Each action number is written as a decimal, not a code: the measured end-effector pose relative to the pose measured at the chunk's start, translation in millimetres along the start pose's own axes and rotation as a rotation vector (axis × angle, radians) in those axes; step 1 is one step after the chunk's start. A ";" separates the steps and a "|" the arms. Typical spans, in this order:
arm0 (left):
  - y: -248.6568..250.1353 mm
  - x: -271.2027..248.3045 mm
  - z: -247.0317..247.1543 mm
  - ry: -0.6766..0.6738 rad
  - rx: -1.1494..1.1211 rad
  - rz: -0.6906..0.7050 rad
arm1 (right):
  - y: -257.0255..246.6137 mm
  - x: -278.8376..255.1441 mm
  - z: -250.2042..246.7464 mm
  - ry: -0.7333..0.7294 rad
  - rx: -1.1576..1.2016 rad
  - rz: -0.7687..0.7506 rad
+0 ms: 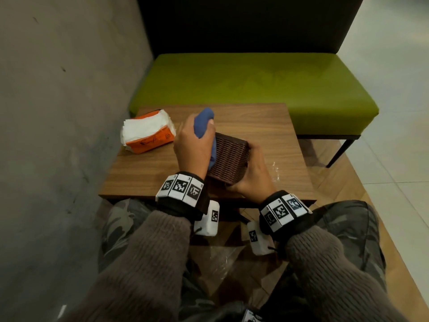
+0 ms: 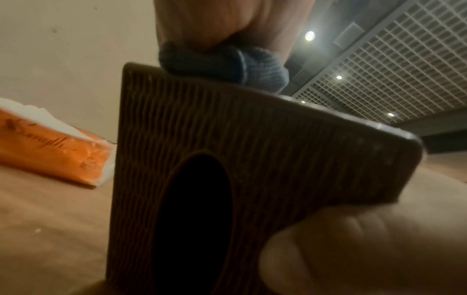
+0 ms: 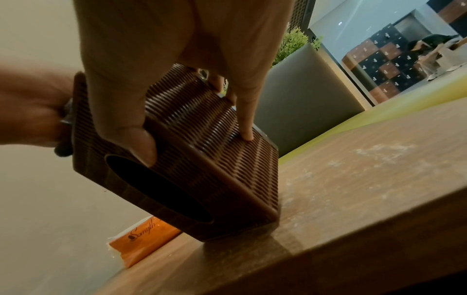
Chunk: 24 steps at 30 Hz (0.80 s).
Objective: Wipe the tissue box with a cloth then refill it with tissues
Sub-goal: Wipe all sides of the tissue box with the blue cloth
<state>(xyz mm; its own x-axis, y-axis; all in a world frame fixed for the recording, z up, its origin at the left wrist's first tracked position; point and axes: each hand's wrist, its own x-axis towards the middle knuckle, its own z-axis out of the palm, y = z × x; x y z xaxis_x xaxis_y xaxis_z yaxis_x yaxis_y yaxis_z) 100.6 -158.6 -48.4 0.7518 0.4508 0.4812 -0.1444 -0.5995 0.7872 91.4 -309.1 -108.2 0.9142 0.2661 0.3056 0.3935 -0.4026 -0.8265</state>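
Two hands are at work on the brown ribbed tissue box, which stands tipped on one edge near the front of the small wooden table. The left hand is curled round a bunched blue cloth and presses it against the box's left side; in the left wrist view the cloth sits squeezed between the fingers and the box's upper edge. The right hand grips the box from the near side: in the right wrist view its thumb lies by the rim of the oval opening and a fingertip presses on the ribbed side wall, so the box is held tilted with only its lower corner on the table.

Judging from this, the wiping step is in hand and the refill has not begun. The oval opening looks dark and shows no tissue. The orange pack of tissues lies on the far left of the table, well apart from the box, its white tissues showing at the torn top.

The next move probably calls for drawing the cloth along the side while the right hand braces the box against the push, then turning the box to bring an unwiped face to the cloth. The ribbed surface likely traps dust in its grooves, so strokes along the ribs would serve better than across them. Pale specks on the tabletop beside the box could be dust, though I cannot tell for sure.
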 end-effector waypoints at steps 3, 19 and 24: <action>-9.4 5.3 -8.5 0.000 -0.066 -0.243 | 0.7 0.3 -1.5 0.008 -0.001 0.007; 8.7 -68.3 8.7 -0.329 0.205 0.580 | -10.6 -6.4 5.6 0.087 -0.065 0.193; 33.9 -18.0 -9.0 -0.164 0.064 0.089 | -16.8 -15.4 -11.2 0.149 0.040 -0.021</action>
<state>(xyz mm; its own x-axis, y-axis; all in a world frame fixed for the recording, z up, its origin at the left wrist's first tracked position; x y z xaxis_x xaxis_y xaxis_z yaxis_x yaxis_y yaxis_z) 76.4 -181.0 -26.9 0.8335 0.2835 0.4742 -0.1775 -0.6754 0.7157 71.8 -316.2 -93.7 0.9113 0.1401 0.3873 0.4112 -0.3623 -0.8365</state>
